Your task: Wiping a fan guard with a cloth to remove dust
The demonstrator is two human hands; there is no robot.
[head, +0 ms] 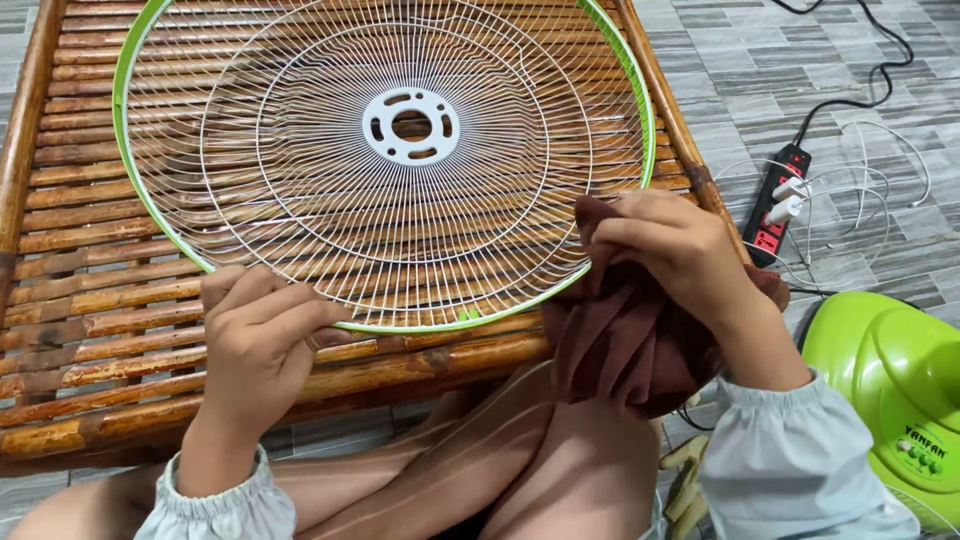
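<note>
At the near edge of the bamboo bench (100, 330), the left hand (262, 345) pinches the green rim of the fan guard (410, 125), thumb and curled fingers closed on the ring where it overhangs the front rail. The right hand (672, 250) is clenched around a bunched brown cloth (620, 345), pressing a fold of it against the rim at the guard's near right side, close to the bench's right edge. The rest of the cloth hangs down toward the person's lap.

The guard lies nearly flat on the slats, filling most of the bench, its white wires fanning out from a white hub in the middle.

To my eye the step is wiping the rim and wires, and it would go best with the left hand kept firm as an anchor so the light guard does not skid across the slats. The cloth should wrap the ring rather than skim its top, and strokes along the wires, from the hub outward, are less likely to snag or bend them than strokes across. Turning the guard a little at a time would bring each stretch of rim to the near edge.

Off the bench's right edge, on the tiled floor, lie a black power strip (780, 205) with white plugs and cables, and nearer the person a green fan housing (890, 380).
</note>
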